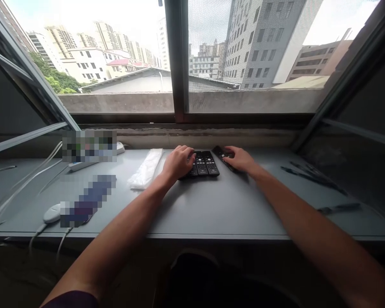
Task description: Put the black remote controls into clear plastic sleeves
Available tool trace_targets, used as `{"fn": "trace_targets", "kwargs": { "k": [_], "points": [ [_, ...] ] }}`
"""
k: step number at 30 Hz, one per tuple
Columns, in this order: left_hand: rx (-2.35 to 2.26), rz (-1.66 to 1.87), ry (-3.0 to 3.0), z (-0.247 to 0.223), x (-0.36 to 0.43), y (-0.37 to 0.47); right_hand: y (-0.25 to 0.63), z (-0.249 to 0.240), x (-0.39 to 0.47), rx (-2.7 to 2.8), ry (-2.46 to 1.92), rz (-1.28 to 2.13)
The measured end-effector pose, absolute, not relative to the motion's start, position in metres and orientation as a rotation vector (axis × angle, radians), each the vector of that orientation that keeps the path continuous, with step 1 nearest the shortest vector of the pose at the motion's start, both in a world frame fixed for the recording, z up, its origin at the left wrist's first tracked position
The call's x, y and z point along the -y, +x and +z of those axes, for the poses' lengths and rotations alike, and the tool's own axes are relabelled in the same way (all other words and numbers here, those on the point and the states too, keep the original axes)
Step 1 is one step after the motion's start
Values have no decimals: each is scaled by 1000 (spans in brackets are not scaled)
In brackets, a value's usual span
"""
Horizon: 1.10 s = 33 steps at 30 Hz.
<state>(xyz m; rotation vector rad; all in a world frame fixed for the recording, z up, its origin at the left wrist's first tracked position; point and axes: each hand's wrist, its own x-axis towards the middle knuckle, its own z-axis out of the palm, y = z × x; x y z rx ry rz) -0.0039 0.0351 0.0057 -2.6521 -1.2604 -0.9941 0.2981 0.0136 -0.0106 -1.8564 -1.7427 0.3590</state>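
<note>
Black remote controls (pixel 212 164) lie side by side in a row on the grey table (pixel 208 209). My left hand (pixel 179 161) rests over the left end of this row, its fingers curled down around the leftmost remote. To the right of the row, my right hand (pixel 239 159) has its thumb and fingers around another black remote (pixel 220 152), which lies tilted, its far end pointing left. A small gap separates that remote from the row. Left of my left hand lies a stack of clear plastic bags (pixel 146 169).
At the left are a white power strip (pixel 83 163), a blurred-out flat object (pixel 90 201), a round white device (pixel 52 213) and several white cables (pixel 22 188). Dark cables (pixel 317 179) lie at the right. A window frame (pixel 179 64) stands behind the table.
</note>
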Motion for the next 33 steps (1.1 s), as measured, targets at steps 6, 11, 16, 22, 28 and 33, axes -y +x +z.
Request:
{"fn": "trace_targets", "kwargs": {
  "k": [6, 11, 16, 22, 28, 33],
  "points": [
    [1316, -971, -2628, 2, -40, -8, 295, -9, -11, 1728, -2020, 278],
    [1517, -768, -2490, 11, -49, -25, 291, -10, -8, 1783, -2042, 265],
    [1889, -567, -2197, 23, -62, -60, 286, -7, -2, 1836, -2121, 281],
    [2308, -204, -2026, 14, -80, -85, 282, -5, 1, 1867, -2130, 289],
    [2343, -203, -2105, 12, -86, -88, 282, -3, 1, 1872, -2132, 305],
    [2382, -245, -2095, 12, -87, -87, 282, -3, 2, 1881, -2109, 287]
  ]
}}
